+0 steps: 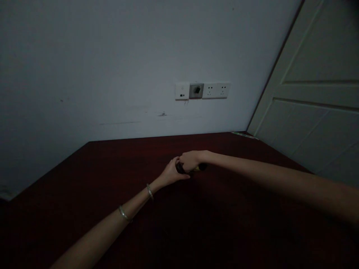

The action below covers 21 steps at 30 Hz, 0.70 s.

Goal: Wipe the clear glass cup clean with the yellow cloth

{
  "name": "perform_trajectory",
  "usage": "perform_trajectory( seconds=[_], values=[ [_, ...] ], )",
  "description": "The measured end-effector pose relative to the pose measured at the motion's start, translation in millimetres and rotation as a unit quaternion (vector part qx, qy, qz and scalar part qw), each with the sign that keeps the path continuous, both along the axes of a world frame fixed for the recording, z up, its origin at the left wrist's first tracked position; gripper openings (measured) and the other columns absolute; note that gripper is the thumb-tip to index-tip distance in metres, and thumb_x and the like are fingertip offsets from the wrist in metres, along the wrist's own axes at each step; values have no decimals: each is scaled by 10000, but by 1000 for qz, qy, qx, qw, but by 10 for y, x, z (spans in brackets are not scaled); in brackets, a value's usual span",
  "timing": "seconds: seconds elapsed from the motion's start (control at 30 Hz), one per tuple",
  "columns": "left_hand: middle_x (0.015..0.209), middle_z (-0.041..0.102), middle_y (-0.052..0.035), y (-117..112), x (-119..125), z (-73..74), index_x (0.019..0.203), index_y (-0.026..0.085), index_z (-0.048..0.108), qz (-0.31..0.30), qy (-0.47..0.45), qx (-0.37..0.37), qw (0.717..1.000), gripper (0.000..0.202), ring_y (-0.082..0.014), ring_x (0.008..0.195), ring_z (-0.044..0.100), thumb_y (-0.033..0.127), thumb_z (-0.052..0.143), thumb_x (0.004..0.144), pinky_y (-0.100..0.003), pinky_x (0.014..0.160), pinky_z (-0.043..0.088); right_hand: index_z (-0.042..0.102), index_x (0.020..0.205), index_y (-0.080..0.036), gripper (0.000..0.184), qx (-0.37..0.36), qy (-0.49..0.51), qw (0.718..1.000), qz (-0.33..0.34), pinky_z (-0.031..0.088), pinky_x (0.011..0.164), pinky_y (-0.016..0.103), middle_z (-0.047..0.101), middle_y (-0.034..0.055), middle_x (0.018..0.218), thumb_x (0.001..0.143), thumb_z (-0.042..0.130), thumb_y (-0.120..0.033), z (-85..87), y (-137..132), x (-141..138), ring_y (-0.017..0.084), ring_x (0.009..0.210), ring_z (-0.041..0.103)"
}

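Both hands meet over a small dark object with a yellowish part (202, 167), held low above the dark red surface. My left hand (170, 173) reaches in from the lower left, with its fingers and thumb around the object's dark, rounded left end. From the right, my right hand (190, 160) closes over the middle, its fingers curled down and touching the left hand. A yellowish strip and a dark end show beneath the right wrist. The hands cover most of the object, so its kind is unclear in this dim light. Two bangles (150, 191) circle the left forearm.
The dark red tabletop (126, 157) runs back to a pale, scuffed wall (112, 74). Wall sockets (215, 90) and a grey plate with a black piece (196, 90) sit above its back edge. A pale panelled door (316, 93) stands at the right.
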<state>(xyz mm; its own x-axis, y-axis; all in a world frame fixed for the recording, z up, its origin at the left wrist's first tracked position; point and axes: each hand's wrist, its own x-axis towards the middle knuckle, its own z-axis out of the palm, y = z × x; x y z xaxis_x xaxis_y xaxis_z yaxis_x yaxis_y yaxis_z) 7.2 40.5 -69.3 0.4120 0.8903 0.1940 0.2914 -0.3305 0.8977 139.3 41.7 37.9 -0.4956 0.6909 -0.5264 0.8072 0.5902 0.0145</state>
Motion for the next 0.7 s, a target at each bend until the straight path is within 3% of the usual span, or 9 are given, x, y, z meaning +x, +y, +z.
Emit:
perform_trajectory(
  seconds=[0.17,0.33,0.43,0.53,0.7],
  values=[
    [1226,561,-152,-26,-11,34,1194,117,471,-11,8,10,1000,807,-304,1137,536,244,848,492,-442,984,407,553,1158,-150,322,-50,71,995,-57,520,793,398,573,76,1169,888,566,-324,-13,65,81,219,971,597],
    [1182,594,-150,-29,-33,21,1192,116,476,-25,11,1,1000,800,-302,1108,560,252,847,496,-450,965,426,569,1135,-149,305,-44,164,983,-68,530,751,367,587,70,1146,882,574,-320,15,156,289,202,930,607],
    [1209,584,-150,-26,-50,-1,1212,129,467,-30,6,-3,1000,824,-300,1125,553,269,852,497,-462,986,409,574,1151,-122,284,-2,224,973,-50,515,693,299,635,76,1051,890,519,-220,146,190,447,166,841,621],
    [1232,568,-167,-32,-55,-7,1247,117,429,-35,-6,-11,999,870,-298,1142,549,256,851,499,-470,1003,393,535,1224,-62,402,75,264,961,-20,475,702,281,641,122,1068,834,493,-151,257,94,553,177,853,606],
    [1240,574,-149,-48,-48,14,1246,139,440,-54,-22,-16,998,840,-284,1167,537,223,840,512,-458,1014,388,587,1206,-160,434,158,254,948,107,385,785,340,661,110,1043,781,526,-95,137,-254,566,234,970,511]
  ],
)
